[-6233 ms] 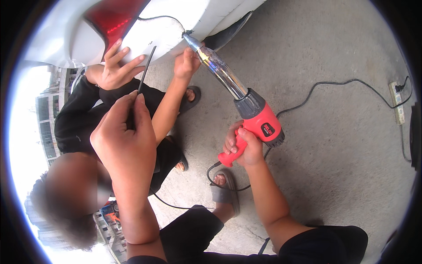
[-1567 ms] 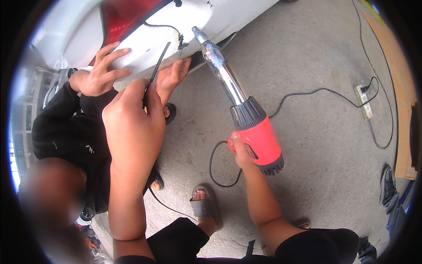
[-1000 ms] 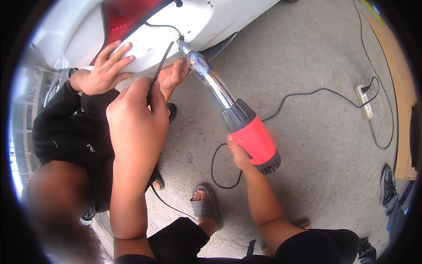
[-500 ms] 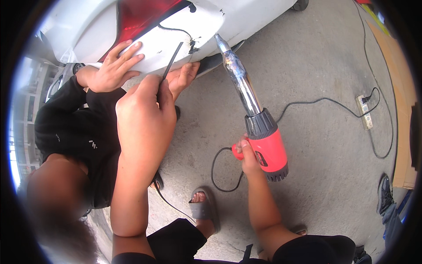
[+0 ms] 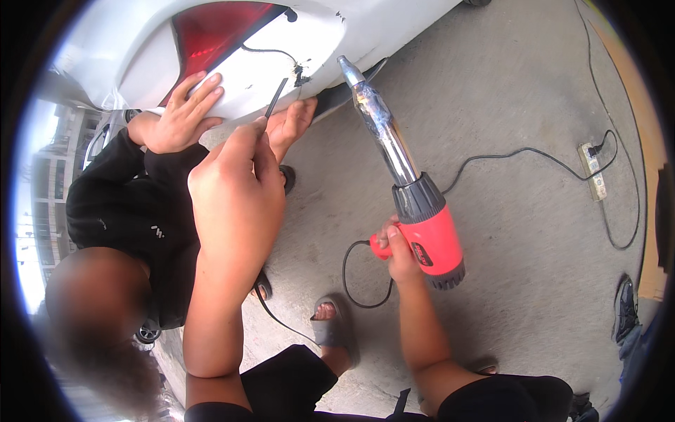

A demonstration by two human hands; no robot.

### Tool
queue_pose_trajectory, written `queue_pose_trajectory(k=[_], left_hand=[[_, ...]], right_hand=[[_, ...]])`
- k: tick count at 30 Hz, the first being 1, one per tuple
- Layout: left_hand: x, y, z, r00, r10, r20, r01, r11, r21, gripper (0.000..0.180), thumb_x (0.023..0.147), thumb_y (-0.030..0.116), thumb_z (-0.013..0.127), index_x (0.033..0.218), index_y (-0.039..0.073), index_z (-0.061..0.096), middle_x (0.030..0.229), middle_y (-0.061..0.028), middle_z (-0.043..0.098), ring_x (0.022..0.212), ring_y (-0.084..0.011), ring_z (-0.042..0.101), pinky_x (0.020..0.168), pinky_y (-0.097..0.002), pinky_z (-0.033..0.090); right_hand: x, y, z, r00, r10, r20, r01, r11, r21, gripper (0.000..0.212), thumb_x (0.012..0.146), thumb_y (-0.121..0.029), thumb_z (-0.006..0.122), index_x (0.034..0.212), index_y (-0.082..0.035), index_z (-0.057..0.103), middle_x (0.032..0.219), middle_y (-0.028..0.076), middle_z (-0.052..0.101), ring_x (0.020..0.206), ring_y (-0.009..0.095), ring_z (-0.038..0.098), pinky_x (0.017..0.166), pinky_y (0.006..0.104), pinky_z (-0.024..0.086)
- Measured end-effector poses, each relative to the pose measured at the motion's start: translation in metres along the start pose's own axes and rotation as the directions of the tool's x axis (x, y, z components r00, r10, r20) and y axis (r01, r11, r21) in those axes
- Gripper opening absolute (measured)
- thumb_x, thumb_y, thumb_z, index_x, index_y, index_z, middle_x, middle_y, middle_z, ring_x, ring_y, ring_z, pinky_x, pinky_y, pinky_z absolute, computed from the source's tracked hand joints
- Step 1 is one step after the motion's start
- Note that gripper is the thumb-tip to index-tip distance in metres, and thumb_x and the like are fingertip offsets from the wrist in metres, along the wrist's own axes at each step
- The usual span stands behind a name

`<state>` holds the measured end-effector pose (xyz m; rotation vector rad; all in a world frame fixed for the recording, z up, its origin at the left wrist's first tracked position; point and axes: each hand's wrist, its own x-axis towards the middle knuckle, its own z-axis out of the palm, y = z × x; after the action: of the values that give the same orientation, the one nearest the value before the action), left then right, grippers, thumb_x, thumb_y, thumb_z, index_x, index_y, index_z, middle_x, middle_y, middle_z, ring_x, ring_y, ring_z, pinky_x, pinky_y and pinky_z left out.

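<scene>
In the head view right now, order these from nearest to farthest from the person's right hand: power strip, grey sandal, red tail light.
From the right hand gripping the red heat gun:
1. Grey sandal, just below and left of it, on the person's foot.
2. Power strip, off to the right on the concrete.
3. Red tail light, up at the top left on the white car.

Shiny metal, glossy plastic, rough concrete.
A polished metal nozzle and glossy red plastic body are seen on the heat gun (image 5: 415, 204); the car panel (image 5: 365, 24) is painted glossy white, chipped, and the floor (image 5: 520, 84) is shown as matt, rough concrete.
</scene>
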<state>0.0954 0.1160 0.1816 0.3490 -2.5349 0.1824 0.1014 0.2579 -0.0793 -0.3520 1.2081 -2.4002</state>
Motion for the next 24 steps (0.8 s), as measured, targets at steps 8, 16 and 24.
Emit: queue_pose_trajectory(k=[8,16,24], left_hand=[[0.008,0.01,-0.006,0.999,-0.002,0.04,-0.002,0.994,0.109,0.006,0.089,0.002,0.067,0.093,-0.002,0.066,0.075,-0.0182,0.067,0.063,-0.0322,0.07,0.059,-0.0348,0.054],[0.017,0.018,0.006,0.99,-0.108,0.086,0.093,0.982,0.164,0.008,0.088,0.007,0.07,0.094,0.003,0.071,0.07,-0.0146,0.07,0.063,-0.0241,0.074,0.061,-0.0321,0.057],[0.016,0.014,0.012,0.991,-0.118,0.067,0.102,0.973,0.208,0.01,0.088,0.009,0.07,0.096,0.003,0.072,0.074,-0.0131,0.072,0.068,-0.0245,0.075,0.065,-0.0328,0.058]], right_hand=[[0.001,0.005,0.018,0.934,0.247,0.258,-0.357,0.617,0.702,0.02,0.089,-0.013,0.057,0.108,-0.006,0.058,0.073,0.007,0.058,0.058,0.015,0.052,0.061,0.0366,0.049],[0.012,0.029,0.031,0.827,0.235,0.511,-0.557,0.207,0.805,0.02,0.09,-0.017,0.058,0.108,-0.008,0.062,0.071,0.005,0.057,0.052,0.014,0.049,0.054,0.0347,0.047],[0.008,0.034,0.047,0.806,0.294,0.513,-0.567,0.136,0.813,0.019,0.091,-0.018,0.058,0.107,-0.009,0.062,0.07,0.005,0.057,0.051,0.013,0.048,0.053,0.0337,0.047]])
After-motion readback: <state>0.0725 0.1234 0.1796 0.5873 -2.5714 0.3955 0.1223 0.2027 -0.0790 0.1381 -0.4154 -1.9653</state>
